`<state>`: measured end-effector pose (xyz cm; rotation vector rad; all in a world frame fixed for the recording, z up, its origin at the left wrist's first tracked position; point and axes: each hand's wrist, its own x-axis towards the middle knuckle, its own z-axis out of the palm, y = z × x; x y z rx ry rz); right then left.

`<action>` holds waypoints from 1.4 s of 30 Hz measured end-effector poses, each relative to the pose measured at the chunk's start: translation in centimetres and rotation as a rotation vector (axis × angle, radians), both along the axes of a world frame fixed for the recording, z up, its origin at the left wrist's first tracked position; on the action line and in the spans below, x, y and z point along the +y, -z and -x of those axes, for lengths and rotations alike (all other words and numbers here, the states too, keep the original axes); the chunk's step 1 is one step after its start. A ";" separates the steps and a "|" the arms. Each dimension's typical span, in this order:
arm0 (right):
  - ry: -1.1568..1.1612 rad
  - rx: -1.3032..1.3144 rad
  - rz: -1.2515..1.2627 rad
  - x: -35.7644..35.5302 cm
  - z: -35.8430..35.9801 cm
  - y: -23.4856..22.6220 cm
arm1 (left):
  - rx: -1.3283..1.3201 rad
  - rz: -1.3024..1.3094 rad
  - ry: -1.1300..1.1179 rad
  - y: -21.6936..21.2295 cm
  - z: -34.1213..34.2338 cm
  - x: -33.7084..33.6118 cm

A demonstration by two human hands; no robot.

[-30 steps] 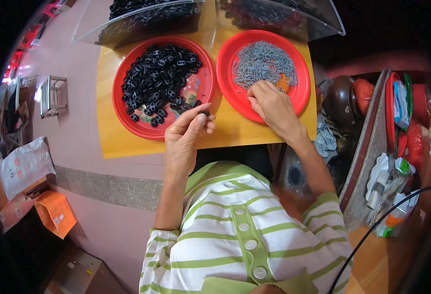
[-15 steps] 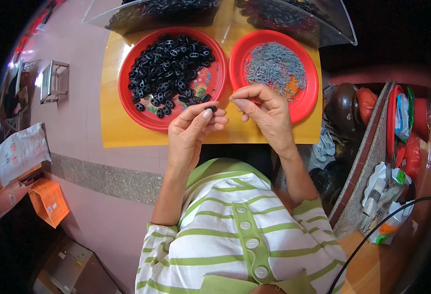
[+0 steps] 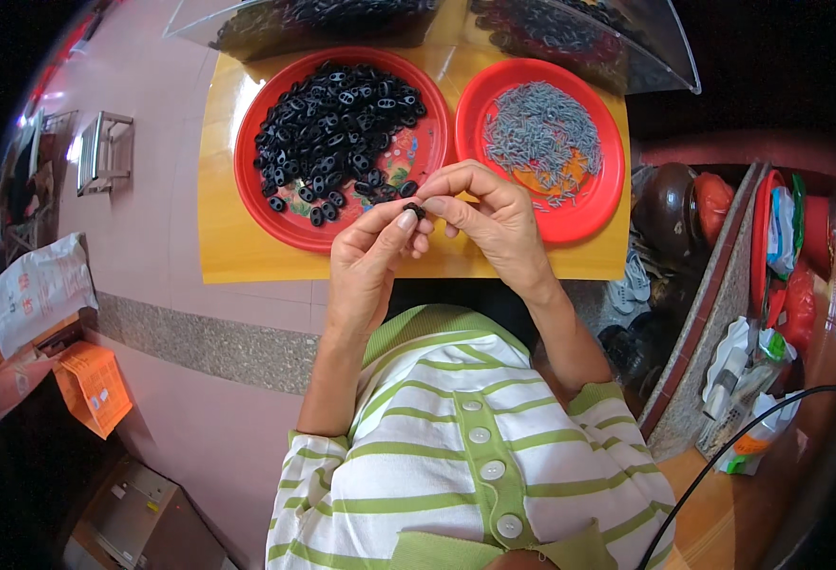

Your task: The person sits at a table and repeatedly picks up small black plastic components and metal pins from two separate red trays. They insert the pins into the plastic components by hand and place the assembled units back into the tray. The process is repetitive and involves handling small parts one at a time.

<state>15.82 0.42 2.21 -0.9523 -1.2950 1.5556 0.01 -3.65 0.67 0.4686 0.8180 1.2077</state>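
Note:
A small black oval plastic piece point(image 3: 414, 209) is pinched between the thumb and fingers of my left hand point(image 3: 365, 261). My right hand point(image 3: 499, 228) has its thumb and forefinger pressed together right at that piece; anything between them is too small to make out. Behind my left hand, many like black two-holed pieces point(image 3: 332, 114) are heaped in a round red tray point(image 3: 404, 152) with a flowered bottom. Beyond my right hand, a smaller red plate point(image 3: 612, 171) bears a spread of short grey metal pins point(image 3: 541, 123).
Both red dishes stand on a yellow tabletop point(image 3: 220, 252). At its far edge are clear bins point(image 3: 327, 21) full of black parts. Stone-edged shelving with a brown jar point(image 3: 667, 195) and bags lies to the right. On the left floor are a metal stool point(image 3: 104, 157) and an orange bag point(image 3: 95, 389).
My right hand has moved left, bringing its pinched fingertips to the black piece in my left hand. The view has shifted slightly.

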 end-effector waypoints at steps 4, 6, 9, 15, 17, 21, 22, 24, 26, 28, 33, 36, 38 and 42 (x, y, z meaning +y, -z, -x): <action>0.005 0.034 0.037 -0.1 0.2 -0.1 | 0.009 -0.014 0.010 0.1 0.1 0.0; 0.011 0.047 0.045 -0.2 0.3 -0.1 | 0.018 -0.022 0.018 0.1 0.2 0.1; 0.015 0.051 0.053 -0.1 0.3 0.2 | 0.028 -0.004 0.021 -0.1 0.2 0.2; 0.020 0.052 0.067 -0.2 0.2 0.5 | -0.007 0.010 0.017 0.1 0.1 0.2; 0.022 0.034 0.051 -0.2 0.2 0.5 | 0.007 0.018 0.019 0.1 0.2 0.2; 0.031 0.056 0.067 -0.4 0.3 0.7 | 0.030 0.037 0.018 0.1 0.1 0.2; 0.031 0.062 0.071 -0.4 0.3 0.7 | 0.032 0.040 0.018 0.0 0.1 0.2; 0.033 0.064 0.071 -0.5 0.4 0.7 | 0.037 0.046 0.019 0.0 0.1 0.3; 0.038 0.056 0.062 -0.5 0.4 0.7 | 0.039 0.049 0.015 0.1 0.1 0.3; 0.041 0.032 0.042 -0.5 0.4 0.7 | 0.034 0.051 0.014 0.1 0.1 0.3; 0.063 0.042 0.048 -0.9 0.6 0.7 | 0.043 0.057 0.022 0.0 0.2 0.3; 0.089 0.070 0.032 -1.1 0.7 0.9 | 0.088 0.034 0.021 -0.1 -0.1 0.3; 0.118 0.123 0.019 -1.4 0.9 1.3 | 0.064 0.019 0.011 -0.3 -0.6 0.6; 0.100 0.195 0.105 -1.2 0.6 1.6 | -0.015 0.057 0.018 0.4 -0.9 0.8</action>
